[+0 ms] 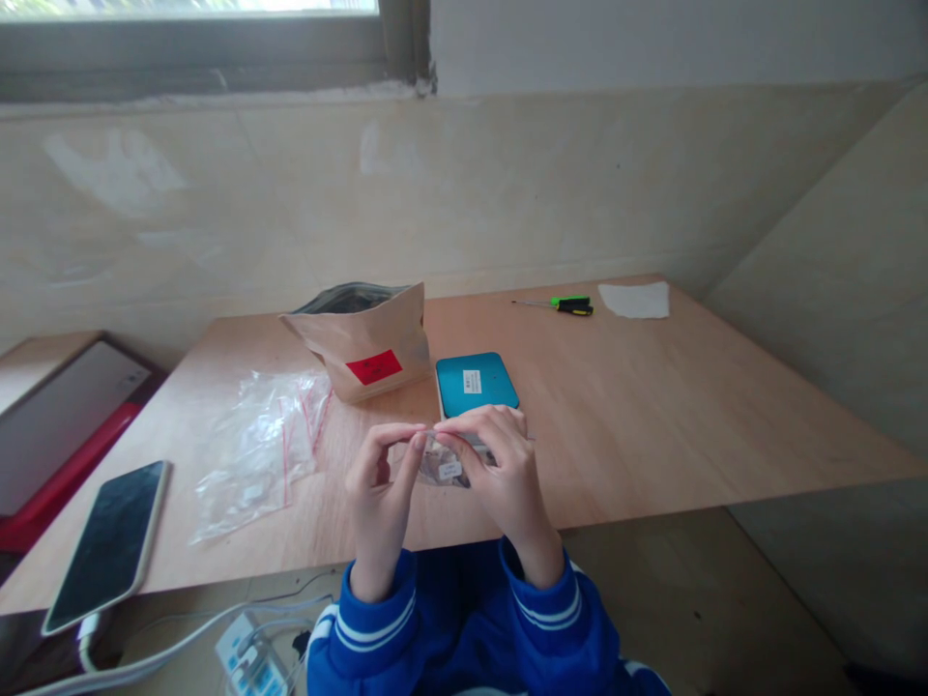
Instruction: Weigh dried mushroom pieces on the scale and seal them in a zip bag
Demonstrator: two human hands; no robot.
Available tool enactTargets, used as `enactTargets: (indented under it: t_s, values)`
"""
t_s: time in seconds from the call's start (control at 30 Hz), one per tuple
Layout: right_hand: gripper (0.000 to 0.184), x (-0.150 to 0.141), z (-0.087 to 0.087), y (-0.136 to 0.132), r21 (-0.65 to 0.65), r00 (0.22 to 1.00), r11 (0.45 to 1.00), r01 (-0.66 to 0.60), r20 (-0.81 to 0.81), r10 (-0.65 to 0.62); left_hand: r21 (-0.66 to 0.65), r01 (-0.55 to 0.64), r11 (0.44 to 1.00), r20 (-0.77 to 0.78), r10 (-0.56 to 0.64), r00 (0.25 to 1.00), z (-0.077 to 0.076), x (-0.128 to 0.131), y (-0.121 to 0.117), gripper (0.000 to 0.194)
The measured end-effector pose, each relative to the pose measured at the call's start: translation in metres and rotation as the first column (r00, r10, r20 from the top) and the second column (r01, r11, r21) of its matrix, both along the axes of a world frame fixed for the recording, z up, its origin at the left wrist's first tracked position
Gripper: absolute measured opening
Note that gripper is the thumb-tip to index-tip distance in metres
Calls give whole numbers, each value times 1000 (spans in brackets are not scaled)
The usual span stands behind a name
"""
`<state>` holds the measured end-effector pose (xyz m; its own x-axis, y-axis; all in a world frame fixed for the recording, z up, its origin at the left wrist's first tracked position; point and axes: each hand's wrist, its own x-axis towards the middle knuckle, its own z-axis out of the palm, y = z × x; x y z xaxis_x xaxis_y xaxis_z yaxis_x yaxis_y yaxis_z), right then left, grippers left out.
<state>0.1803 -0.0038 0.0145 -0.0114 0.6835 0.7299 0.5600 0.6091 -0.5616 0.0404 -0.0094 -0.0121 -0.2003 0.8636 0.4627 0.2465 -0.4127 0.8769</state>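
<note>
In the head view, our left hand (381, 483) and right hand (507, 474) pinch 1 small clear bag (439, 464) by its top edge, fingertips nearly meeting. Our fingers partly hide it, and its contents and label are unreadable. It hangs above the table (616, 425), near the blue box (477, 382), whose near edge our right hand covers.

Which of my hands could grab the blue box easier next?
Probably your right hand. It's just in front of the blue box, while your left hand is farther off to the left. Both are pinching the little clear bag, though.
</note>
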Motion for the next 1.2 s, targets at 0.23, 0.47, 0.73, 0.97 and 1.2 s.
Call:
enactTargets:
  t_s: [0.23,0.47,0.73,0.97,1.2]
  values:
    - [11,-6,-2,-1,26,1000,999,18,-12,-17,47,15,999,-17,-15,1000,-2,1,0,3]
    - [17,-12,-12,3,11,997,998,65,-36,-65,75,7,997,-110,1,994,1,5,-3,6]
    - [9,-9,-8,3,-22,998,999,-47,-49,46,87,-45,995,-119,56,991,2,-4,0,8]
    - [8,-10,-7,3,-63,995,996,-58,-81,52,138,-36,990,-119,53,991,2,-5,1,15]
    - [18,-15,-11,2,1,994,998,65,-89,-65,146,8,989,-106,8,994,1,-1,-1,14]
